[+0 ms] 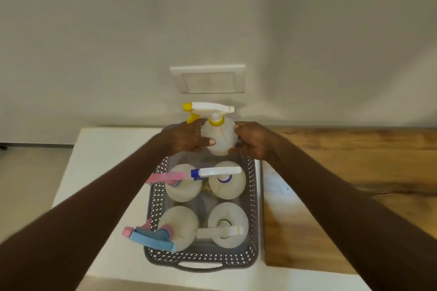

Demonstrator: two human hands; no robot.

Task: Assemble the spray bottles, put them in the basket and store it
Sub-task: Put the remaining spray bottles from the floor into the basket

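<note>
A grey perforated basket (253, 220) stands on a white table (111, 172). Several assembled white spray bottles stand upright in it: one with a pink trigger head (183, 184), one with a blue-tipped white head (225, 181), one with a blue and pink head (177, 227), one with a white head (228, 224). Over the basket's far end I hold a spray bottle with a yellow and white head (220, 134). My left hand (186, 139) grips its left side and my right hand (253, 139) its right side.
A wooden board (354, 184) lies on the right, close against the basket. A white wall plate (208, 79) sits on the wall behind. The floor shows past the table's left edge.
</note>
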